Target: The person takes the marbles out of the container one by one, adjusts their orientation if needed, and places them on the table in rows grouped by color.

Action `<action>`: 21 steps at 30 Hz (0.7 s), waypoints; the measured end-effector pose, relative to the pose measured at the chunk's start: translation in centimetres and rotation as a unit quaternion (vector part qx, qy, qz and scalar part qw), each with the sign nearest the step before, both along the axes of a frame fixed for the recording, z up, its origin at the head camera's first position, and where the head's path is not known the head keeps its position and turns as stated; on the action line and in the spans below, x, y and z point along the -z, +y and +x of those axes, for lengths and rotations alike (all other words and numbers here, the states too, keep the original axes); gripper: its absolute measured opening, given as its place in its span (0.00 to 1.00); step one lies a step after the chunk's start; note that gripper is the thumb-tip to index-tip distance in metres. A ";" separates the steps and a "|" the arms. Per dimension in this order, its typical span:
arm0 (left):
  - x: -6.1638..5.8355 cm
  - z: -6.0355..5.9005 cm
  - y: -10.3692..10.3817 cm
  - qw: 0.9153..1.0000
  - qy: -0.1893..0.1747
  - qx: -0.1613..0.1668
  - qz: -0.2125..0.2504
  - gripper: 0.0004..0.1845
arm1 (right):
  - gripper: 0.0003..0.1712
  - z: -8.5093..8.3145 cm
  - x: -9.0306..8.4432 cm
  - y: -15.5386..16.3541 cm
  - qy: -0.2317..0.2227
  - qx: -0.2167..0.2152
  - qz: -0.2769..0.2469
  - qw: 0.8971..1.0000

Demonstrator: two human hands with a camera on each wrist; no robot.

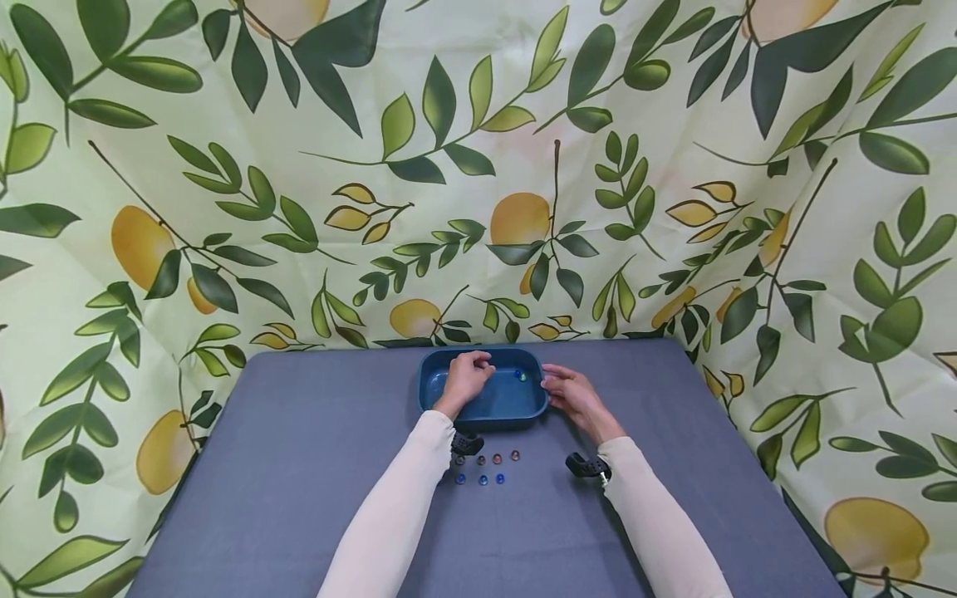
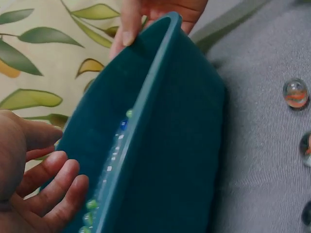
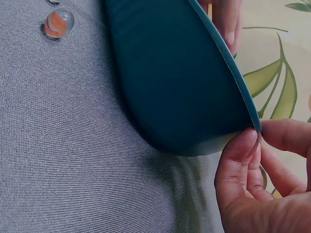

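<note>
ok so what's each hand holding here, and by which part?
The right hand pinches the blue tray by its right rim. The left hand is over the tray with fingers curled; whether it holds anything cannot be told.

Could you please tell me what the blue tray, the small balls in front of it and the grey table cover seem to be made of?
The dark blue oval tray looks like matte moulded plastic: thin rim, smooth even colour. The small clear balls with coloured cores appear to be glass marbles: transparent, glossy highlights. The grey table cover seems a woven fabric, since fine ribbed threads show.
</note>
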State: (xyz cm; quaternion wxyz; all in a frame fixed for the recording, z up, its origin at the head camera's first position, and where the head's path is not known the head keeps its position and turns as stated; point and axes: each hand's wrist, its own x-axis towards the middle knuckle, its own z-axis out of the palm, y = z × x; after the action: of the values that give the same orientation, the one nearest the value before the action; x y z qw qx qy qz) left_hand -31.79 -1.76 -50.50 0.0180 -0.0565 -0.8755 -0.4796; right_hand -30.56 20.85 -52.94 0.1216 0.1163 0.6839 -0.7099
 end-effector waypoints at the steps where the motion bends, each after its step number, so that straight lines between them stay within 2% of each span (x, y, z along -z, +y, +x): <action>1: 0.1 -0.2 0.3 1.000 -0.004 0.001 0.001 0.16 | 0.27 0.0 0.0 0.0 0.002 0.000 0.000 1.000; 5: 0.7 -0.7 1.3 0.999 -0.037 0.007 0.036 0.16 | 0.28 0.0 0.1 0.1 0.004 -0.003 -0.003 1.000; 10: 1.6 -0.9 2.3 0.991 -0.083 0.010 0.100 0.17 | 0.27 0.4 0.3 0.2 -0.001 0.005 0.004 1.000; 21: 2.8 -1.7 3.7 0.982 -0.122 0.006 0.142 0.17 | 0.27 0.4 0.2 -0.1 0.007 0.002 0.004 1.000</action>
State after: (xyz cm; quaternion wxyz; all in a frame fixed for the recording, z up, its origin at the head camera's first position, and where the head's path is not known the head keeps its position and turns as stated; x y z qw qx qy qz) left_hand -33.47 1.93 -53.34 -0.0841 0.0003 -0.7936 -0.6026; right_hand -30.16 20.79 -53.15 0.1147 0.1133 0.6876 -0.7079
